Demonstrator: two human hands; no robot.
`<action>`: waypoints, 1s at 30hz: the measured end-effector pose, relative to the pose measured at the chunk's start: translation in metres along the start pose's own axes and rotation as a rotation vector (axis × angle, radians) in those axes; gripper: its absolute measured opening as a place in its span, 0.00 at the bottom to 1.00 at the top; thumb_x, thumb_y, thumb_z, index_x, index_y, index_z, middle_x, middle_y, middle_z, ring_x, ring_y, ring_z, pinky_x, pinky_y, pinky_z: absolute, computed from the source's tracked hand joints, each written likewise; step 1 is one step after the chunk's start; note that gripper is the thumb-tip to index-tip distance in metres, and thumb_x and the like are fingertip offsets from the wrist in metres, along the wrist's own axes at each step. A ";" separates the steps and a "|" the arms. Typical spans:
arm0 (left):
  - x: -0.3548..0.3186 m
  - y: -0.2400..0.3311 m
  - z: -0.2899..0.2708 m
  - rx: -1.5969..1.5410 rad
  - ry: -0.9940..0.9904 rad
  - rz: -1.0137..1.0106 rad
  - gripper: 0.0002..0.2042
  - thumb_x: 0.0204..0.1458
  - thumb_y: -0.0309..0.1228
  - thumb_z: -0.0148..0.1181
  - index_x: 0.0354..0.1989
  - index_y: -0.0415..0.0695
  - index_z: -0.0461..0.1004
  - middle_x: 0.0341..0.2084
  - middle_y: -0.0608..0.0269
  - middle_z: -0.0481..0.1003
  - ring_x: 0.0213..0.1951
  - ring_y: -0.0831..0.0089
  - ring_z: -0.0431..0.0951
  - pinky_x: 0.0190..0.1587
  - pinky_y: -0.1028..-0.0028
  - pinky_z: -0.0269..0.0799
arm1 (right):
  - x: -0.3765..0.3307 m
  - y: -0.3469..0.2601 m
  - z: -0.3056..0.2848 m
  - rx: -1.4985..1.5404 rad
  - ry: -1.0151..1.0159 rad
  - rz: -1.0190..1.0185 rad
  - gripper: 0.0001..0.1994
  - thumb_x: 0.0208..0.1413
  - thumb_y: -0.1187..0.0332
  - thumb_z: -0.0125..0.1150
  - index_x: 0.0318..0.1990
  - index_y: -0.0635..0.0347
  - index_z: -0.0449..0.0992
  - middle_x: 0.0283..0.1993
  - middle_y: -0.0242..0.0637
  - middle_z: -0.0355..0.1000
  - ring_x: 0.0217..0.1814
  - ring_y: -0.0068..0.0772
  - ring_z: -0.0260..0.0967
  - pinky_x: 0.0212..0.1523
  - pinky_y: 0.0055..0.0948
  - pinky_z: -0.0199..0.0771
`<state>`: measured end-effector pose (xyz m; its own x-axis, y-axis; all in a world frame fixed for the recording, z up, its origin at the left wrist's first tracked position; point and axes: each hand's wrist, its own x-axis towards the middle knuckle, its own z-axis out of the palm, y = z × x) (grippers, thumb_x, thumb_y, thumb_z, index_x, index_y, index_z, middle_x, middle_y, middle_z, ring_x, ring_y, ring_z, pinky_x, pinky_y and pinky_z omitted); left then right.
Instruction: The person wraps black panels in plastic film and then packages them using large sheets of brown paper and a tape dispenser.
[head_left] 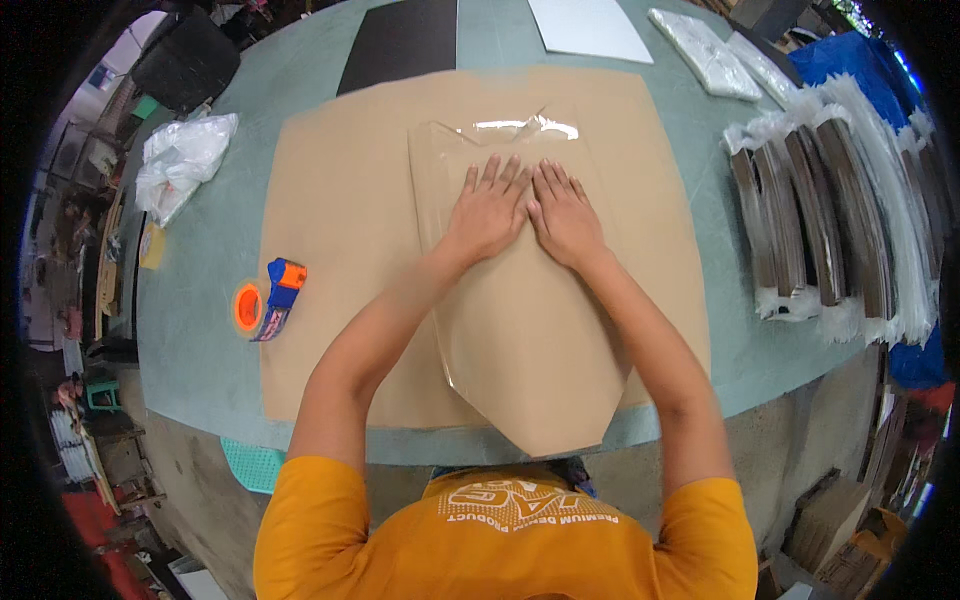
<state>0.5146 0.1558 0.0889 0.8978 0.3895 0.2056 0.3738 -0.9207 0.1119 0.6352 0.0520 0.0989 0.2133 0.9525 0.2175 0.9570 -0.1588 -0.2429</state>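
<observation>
- Pressing flat on the folded paper (540, 320), the left hand (488, 212) and right hand (564, 212) are lying side by side, fingers stretched out and pointing to the far end; both are resting on top rather than gripping.
- The folded paper is lying at the middle of a larger brown sheet (340, 210), its narrowed near end jutting past the edge of the table (200, 350).
- Clear film (545, 128) is glinting and creasing just beyond the fingertips; the hands and forearms are hiding parts of the paper, so how far the film is reaching beneath them I cannot tell.
- A tape dispenser (285, 285), blue with orange, is straddling the brown sheet's left edge, beside the left forearm and well apart from the folded paper.
- Farther left, a plastic bag (182, 165) is lying crumpled, with a small yellow thing (151, 246) sitting near it at the table's edge.
- Beyond the sheet, a black board (400, 40) and a white board (592, 28) are lying flat, the black one bordering the sheet.
- Clear packs (705, 55) are lying at the far right.
- Brown panels (830, 210) in clear wrap are crowding the table's right side, close together.
- Below the table's near left edge, a green stool (250, 466) is showing.
</observation>
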 end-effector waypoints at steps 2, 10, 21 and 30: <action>-0.029 0.023 -0.009 -0.081 -0.042 0.063 0.28 0.53 0.45 0.40 0.61 0.50 0.49 0.61 0.55 0.48 0.62 0.56 0.44 0.61 0.54 0.37 | -0.041 -0.001 -0.012 0.033 -0.096 -0.074 0.27 0.56 0.58 0.39 0.58 0.68 0.51 0.63 0.48 0.47 0.66 0.45 0.40 0.63 0.41 0.40; -0.131 0.083 -0.047 -0.200 -0.240 0.308 0.30 0.47 0.53 0.47 0.60 0.60 0.53 0.61 0.55 0.46 0.63 0.54 0.41 0.60 0.50 0.34 | -0.154 -0.002 -0.066 -0.002 -0.308 -0.204 0.34 0.48 0.47 0.49 0.60 0.55 0.52 0.64 0.38 0.46 0.67 0.41 0.39 0.63 0.42 0.40; -0.191 0.068 -0.039 -0.086 -0.221 0.126 0.24 0.47 0.36 0.50 0.55 0.74 0.59 0.61 0.51 0.45 0.62 0.51 0.43 0.58 0.43 0.33 | -0.136 -0.025 -0.068 0.023 -0.493 -0.210 0.37 0.38 0.55 0.63 0.59 0.47 0.55 0.64 0.35 0.46 0.67 0.44 0.37 0.63 0.50 0.37; -0.224 0.061 -0.036 -0.208 -0.051 0.016 0.24 0.46 0.33 0.51 0.53 0.71 0.62 0.61 0.57 0.45 0.62 0.53 0.42 0.60 0.48 0.37 | -0.118 -0.078 -0.039 -0.075 -0.453 -0.424 0.45 0.34 0.54 0.65 0.62 0.48 0.47 0.66 0.36 0.41 0.68 0.43 0.34 0.63 0.50 0.35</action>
<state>0.3283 0.0132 0.0846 0.9157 0.3684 0.1605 0.3080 -0.9000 0.3084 0.5428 -0.0583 0.1296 -0.2771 0.9496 -0.1465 0.9548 0.2551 -0.1525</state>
